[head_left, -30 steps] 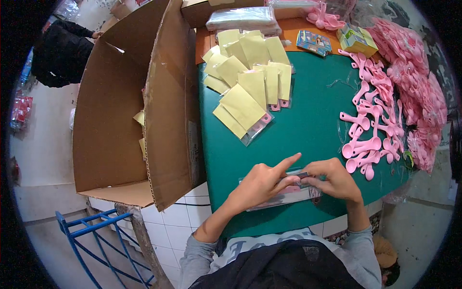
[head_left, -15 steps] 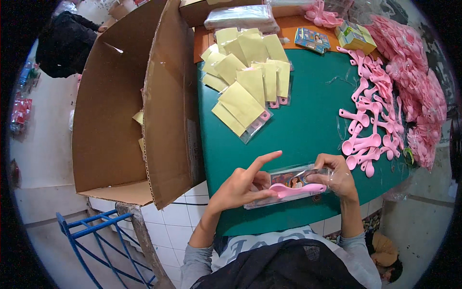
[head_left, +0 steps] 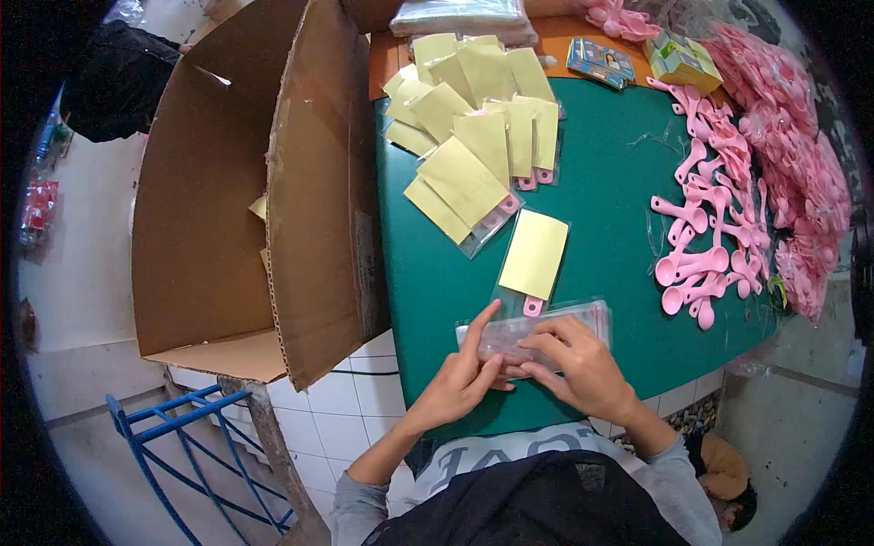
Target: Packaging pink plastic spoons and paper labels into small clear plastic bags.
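Observation:
A stack of clear plastic bags (head_left: pixel 590 320) lies at the near edge of the green table, under both hands. My left hand (head_left: pixel 466 387) rests at the stack's left end, index finger stretched over the bags and thumb apart from it. From the right, my right hand (head_left: pixel 587 369) reaches over the stack; its bent fingertips touch the top bag near the left thumb, with a gap between index finger and thumb. Just beyond lies a filled clear bag with a yellow card (head_left: pixel 534 255), and a pink spoon handle (head_left: pixel 533 307) shows at its near end.
Many similar yellow-card packs (head_left: pixel 464 173) pile up at the far left. Loose pink spoons (head_left: pixel 701 264) and bagged pink spoons (head_left: pixel 792 164) fill the right side. Printed cards (head_left: pixel 601 62) and a yellow box (head_left: pixel 683 65) stand at the back. A tall cardboard box (head_left: pixel 314 209) flanks the table's left.
The bag with the pink spoon and picture card has left my hands and lies beyond them, yellow side up. Both hands now touch the stack of clear bags.

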The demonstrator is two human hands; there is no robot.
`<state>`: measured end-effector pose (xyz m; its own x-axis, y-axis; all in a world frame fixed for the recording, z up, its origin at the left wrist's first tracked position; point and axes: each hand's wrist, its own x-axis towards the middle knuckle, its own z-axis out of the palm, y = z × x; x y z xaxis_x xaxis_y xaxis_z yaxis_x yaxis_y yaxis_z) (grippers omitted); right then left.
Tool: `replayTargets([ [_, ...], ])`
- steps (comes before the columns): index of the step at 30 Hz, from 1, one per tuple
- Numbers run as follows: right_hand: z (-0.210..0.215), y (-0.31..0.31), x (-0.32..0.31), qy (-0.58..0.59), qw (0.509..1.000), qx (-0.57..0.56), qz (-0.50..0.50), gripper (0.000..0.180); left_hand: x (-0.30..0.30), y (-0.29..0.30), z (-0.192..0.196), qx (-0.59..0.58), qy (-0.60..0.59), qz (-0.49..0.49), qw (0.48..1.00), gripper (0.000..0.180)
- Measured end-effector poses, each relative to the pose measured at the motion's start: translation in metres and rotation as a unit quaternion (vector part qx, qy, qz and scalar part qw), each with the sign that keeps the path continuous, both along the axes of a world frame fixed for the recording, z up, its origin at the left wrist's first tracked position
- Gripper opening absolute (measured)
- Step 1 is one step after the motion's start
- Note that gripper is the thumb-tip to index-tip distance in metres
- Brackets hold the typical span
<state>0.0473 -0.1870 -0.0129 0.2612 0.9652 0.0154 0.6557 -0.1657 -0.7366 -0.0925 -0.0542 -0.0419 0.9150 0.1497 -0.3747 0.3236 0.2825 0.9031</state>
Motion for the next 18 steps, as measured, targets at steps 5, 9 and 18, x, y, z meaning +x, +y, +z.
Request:
replayTargets([
  [5, -0.002, 0.018, -0.016, 0.063, 0.996, 0.021, -0.053, 0.021, -0.007, -0.002, 0.000, 0.118, -0.002, 0.019, 0.993, 0.065],
  [9, -0.007, 0.022, -0.013, 0.056, 0.996, 0.007, -0.063, 0.021, -0.006, -0.012, 0.006, 0.242, 0.042, -0.023, 0.969, 0.077],
  [18, 0.000, 0.020, 0.003, 0.201, 0.976, -0.085, 0.020, 0.015, -0.006, -0.018, 0.000, 0.287, -0.103, -0.053, 0.951, 0.082],
])
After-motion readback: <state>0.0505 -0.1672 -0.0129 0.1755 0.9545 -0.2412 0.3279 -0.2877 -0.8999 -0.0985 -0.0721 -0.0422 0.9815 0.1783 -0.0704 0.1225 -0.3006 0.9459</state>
